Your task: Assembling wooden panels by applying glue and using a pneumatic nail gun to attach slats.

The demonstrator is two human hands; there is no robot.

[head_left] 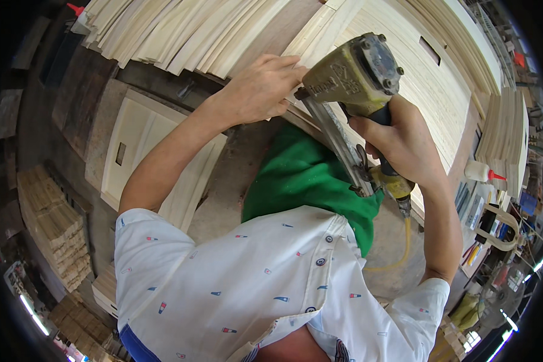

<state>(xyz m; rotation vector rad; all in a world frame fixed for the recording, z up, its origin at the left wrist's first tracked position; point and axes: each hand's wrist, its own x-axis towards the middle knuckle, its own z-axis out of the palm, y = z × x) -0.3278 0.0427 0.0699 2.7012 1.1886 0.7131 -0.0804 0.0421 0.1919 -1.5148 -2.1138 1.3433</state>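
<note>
My right hand (404,139) is wrapped round the grip of a yellow-green pneumatic nail gun (353,78) with a long metal magazine. The gun's nose sits at the near left edge of a pale wooden panel (398,75) on the bench. My left hand (265,87) grips that same edge close to the nose, fingers over the top and thumb lower down. The gun partly hides its fingertips. A yellow air hose (407,241) hangs from the gun's lower end.
Pale wooden strips (181,30) lie in a row at the far left. A second wooden panel (142,145) with a slot lies lower left, near stacked boards (51,223). At right are more boards (504,139), a white glue bottle (478,171) with red tip, and a tool holder (498,228).
</note>
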